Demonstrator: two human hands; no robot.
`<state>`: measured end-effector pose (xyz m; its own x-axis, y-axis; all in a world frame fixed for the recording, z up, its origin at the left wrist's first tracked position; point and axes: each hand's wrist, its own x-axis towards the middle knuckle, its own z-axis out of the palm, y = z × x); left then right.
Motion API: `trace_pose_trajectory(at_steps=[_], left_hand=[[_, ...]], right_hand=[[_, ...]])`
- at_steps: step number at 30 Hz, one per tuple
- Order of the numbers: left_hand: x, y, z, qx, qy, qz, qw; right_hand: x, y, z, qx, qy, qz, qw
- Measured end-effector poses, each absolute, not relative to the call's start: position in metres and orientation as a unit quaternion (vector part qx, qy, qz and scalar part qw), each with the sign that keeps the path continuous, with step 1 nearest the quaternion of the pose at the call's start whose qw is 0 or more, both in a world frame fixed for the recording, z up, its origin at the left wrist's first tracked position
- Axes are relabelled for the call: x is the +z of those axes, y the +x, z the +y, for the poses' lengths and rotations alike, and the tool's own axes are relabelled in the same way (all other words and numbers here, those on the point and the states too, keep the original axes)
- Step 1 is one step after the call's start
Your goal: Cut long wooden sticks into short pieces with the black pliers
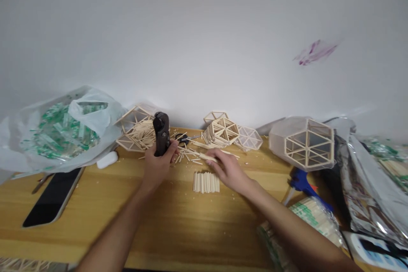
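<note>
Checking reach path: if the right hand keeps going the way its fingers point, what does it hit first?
The right hand points up-left across the table; first in line is the loose pile of wooden sticks at its fingertips, likely already touching. Depth is unclear.

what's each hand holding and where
Left hand grips the dark handheld tool by its lower end; right hand touches thin pale wooden sticks, grip unclear.

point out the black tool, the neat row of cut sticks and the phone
black tool [161,134], head view, middle of its upright body
row of cut sticks [205,182], head view, centre of the row
phone [52,197], head view, dark screen
</note>
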<state>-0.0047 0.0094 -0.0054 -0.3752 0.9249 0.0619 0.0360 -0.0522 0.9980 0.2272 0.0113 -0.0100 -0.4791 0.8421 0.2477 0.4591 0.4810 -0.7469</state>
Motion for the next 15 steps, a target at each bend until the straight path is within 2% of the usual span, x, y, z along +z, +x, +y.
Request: trace_pose_trajectory(at_steps=[15], left_hand=[[-0.0083,-0.0064,0.0110,0.563,0.419,0.598,0.388]], right_hand=[[-0.0139,0.2255,0.0112,0.321,-0.434,-0.780,0.317]])
